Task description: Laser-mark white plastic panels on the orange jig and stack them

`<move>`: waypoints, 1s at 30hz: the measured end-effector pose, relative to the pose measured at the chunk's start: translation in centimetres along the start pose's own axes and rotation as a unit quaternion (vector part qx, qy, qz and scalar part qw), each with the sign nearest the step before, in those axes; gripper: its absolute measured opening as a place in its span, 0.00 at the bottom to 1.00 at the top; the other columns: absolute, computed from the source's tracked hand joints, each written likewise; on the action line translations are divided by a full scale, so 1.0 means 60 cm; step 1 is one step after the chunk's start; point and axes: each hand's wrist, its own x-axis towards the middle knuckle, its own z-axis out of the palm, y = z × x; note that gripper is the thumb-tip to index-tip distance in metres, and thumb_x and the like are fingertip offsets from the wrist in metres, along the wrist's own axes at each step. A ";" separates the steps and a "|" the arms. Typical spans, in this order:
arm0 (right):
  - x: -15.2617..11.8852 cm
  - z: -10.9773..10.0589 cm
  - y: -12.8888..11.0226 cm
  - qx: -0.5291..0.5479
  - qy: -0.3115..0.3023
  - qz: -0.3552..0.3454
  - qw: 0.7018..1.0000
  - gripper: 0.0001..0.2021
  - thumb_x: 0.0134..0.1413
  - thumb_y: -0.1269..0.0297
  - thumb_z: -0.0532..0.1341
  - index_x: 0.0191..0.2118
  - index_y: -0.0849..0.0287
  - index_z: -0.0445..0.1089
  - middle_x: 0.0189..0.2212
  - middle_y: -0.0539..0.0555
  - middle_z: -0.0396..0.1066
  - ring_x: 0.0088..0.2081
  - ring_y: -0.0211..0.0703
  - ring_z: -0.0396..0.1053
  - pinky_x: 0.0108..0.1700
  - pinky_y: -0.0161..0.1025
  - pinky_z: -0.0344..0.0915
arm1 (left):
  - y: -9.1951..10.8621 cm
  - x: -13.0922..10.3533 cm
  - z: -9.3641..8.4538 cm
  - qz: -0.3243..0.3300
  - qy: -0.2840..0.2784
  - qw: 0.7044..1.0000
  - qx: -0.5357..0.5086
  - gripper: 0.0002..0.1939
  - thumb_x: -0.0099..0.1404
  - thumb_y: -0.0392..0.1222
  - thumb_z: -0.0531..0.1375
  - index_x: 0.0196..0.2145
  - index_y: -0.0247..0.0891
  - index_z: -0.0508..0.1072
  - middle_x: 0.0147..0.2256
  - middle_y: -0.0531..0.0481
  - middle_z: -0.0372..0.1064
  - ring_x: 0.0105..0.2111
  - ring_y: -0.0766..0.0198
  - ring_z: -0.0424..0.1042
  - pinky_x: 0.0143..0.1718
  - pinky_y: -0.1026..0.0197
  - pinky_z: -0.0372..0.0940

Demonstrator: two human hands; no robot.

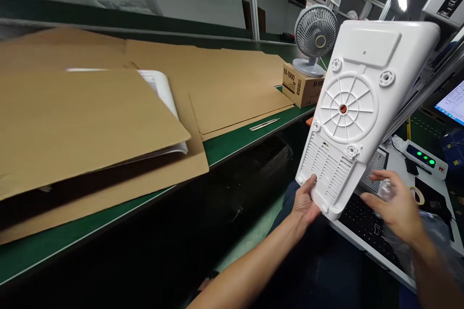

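Note:
My left hand (304,204) grips the lower end of a white plastic casing (366,65), its thumb on the slotted vent side. The casing is held up at a tilt. This face shows a round ribbed area, a reddish-brown centre hole, several round bosses and a grille of vent slots. To the right of the casing's lower end, my right hand (397,210) is apart from it, thumb and fingers spread and slightly blurred. Clear crinkled plastic (387,189) shows between the thumb and fingers; whether it touches the hand is unclear.
Cardboard sheets (232,82) cover the green bench (232,149), with another white part (165,91) partly under one. A desk fan (316,31) stands on an M-1000 box (299,88). At right are a white device with green lights (422,157), tape (417,195) and a monitor (453,101).

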 end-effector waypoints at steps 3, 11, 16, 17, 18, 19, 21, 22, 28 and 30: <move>0.014 0.112 -0.013 0.111 -0.028 0.042 0.993 0.31 0.48 0.42 0.80 0.52 0.55 0.79 0.47 0.58 0.83 0.45 0.57 0.81 0.48 0.50 0.80 | -0.036 0.001 0.007 -0.012 -0.028 0.999 0.009 0.40 0.70 0.46 0.71 0.75 0.37 0.67 0.62 0.35 0.79 0.67 0.36 0.75 0.76 0.33 0.61; -0.015 0.092 -0.035 -0.013 0.112 -0.131 0.985 0.10 0.65 0.57 0.69 0.36 0.53 0.70 0.30 0.51 0.73 0.30 0.46 0.71 0.32 0.41 0.66 | -0.047 -0.019 0.004 -0.119 -0.053 0.970 0.205 0.34 0.66 0.56 0.76 0.60 0.31 0.76 0.53 0.27 0.82 0.57 0.37 0.83 0.70 0.32 0.67; -0.048 -0.034 0.035 -0.226 0.095 -0.298 0.923 0.09 0.67 0.72 0.67 0.38 0.53 0.68 0.29 0.48 0.66 0.31 0.43 0.66 0.37 0.42 0.62 | 0.107 -0.007 0.014 0.123 -0.036 0.927 0.352 0.46 0.53 0.45 0.85 0.65 0.40 0.72 0.62 0.30 0.75 0.57 0.40 0.82 0.65 0.33 0.72; -0.056 -0.057 0.052 -0.262 0.083 -0.318 0.907 0.08 0.66 0.73 0.67 0.40 0.54 0.69 0.30 0.48 0.66 0.31 0.44 0.66 0.38 0.42 0.62 | 0.138 -0.004 0.024 0.206 -0.041 0.901 0.380 0.50 0.50 0.44 0.86 0.66 0.44 0.71 0.65 0.33 0.73 0.59 0.40 0.80 0.66 0.36 0.72; -0.064 -0.078 0.067 -0.294 0.071 -0.333 0.893 0.08 0.65 0.74 0.67 0.41 0.54 0.69 0.30 0.48 0.66 0.32 0.45 0.67 0.38 0.43 0.61 | 0.165 -0.003 0.036 0.288 -0.051 0.866 0.407 0.54 0.47 0.44 0.87 0.68 0.47 0.69 0.68 0.35 0.70 0.62 0.40 0.78 0.68 0.37 0.71; -0.072 -0.097 0.080 -0.322 0.060 -0.343 0.880 0.08 0.64 0.74 0.66 0.41 0.54 0.69 0.30 0.48 0.66 0.32 0.45 0.67 0.38 0.43 0.60 | 0.186 -0.004 0.049 0.359 -0.067 0.825 0.431 0.60 0.44 0.46 0.88 0.70 0.49 0.67 0.70 0.36 0.68 0.65 0.39 0.75 0.69 0.37 0.69; -0.087 -0.125 0.100 -0.364 0.040 -0.355 0.861 0.07 0.62 0.75 0.63 0.41 0.54 0.70 0.29 0.48 0.66 0.32 0.44 0.66 0.36 0.43 0.57 | 0.210 -0.012 0.074 0.449 -0.112 0.748 0.476 0.64 0.43 0.51 0.88 0.73 0.51 0.65 0.74 0.36 0.63 0.71 0.36 0.68 0.73 0.34 0.64; -0.094 -0.134 0.106 -0.376 0.029 -0.358 0.854 0.08 0.61 0.76 0.62 0.41 0.54 0.70 0.29 0.48 0.67 0.31 0.44 0.66 0.35 0.43 0.56 | 0.215 -0.018 0.084 0.460 -0.137 0.716 0.506 0.59 0.48 0.54 0.86 0.72 0.50 0.67 0.75 0.36 0.62 0.74 0.35 0.64 0.75 0.32 0.61; -0.118 -0.135 0.119 -0.359 -0.025 -0.329 0.873 0.11 0.57 0.78 0.59 0.41 0.54 0.69 0.32 0.49 0.72 0.33 0.44 0.71 0.35 0.42 0.57 | 0.179 -0.035 0.084 0.436 -0.217 0.655 0.578 0.17 0.68 0.59 0.73 0.33 0.42 0.83 0.47 0.41 0.85 0.63 0.35 0.78 0.72 0.27 0.66; -0.117 -0.138 0.117 -0.324 -0.048 -0.289 0.899 0.08 0.61 0.75 0.62 0.41 0.53 0.69 0.32 0.49 0.72 0.33 0.43 0.72 0.35 0.42 0.61 | 0.167 -0.030 0.069 0.459 -0.210 0.669 0.546 0.17 0.67 0.57 0.74 0.32 0.42 0.82 0.43 0.42 0.86 0.58 0.36 0.82 0.69 0.27 0.70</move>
